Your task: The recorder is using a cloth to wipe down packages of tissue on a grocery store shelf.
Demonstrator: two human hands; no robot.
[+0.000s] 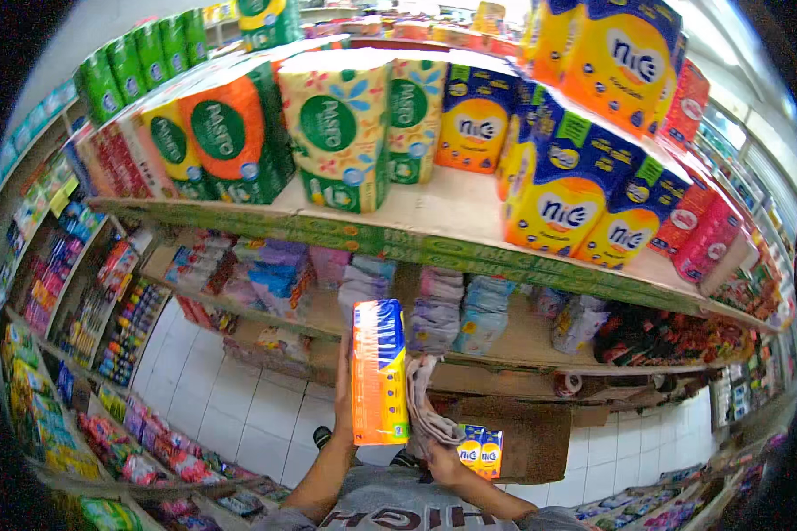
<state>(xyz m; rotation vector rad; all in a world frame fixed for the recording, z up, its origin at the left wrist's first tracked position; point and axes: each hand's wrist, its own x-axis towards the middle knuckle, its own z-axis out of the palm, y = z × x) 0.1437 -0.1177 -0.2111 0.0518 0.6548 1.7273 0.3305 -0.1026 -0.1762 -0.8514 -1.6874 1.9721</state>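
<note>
A Nice tissue pack (pixel 380 372) in orange, yellow and blue is held upright in front of my body, its narrow printed side facing up at me. My left hand (pixel 343 408) grips it along its left side, the fingers mostly hidden behind it. In my right hand (pixel 443 464) is a bunched grey-beige cloth (pixel 428 405), which hangs against the pack's right side. Below my right hand, more Nice packs (pixel 479 453) stand in an open brown cardboard carton (pixel 534 431) on the floor.
Ahead, the top shelf (pixel 432 206) carries Pasto tissue packs (pixel 335 133) and stacked Nice packs (pixel 564 192). Folded plastic-wrapped packs (pixel 485 312) fill a lower shelf. Product racks (pixel 133 325) curve along the left, over white floor tiles (pixel 199 391).
</note>
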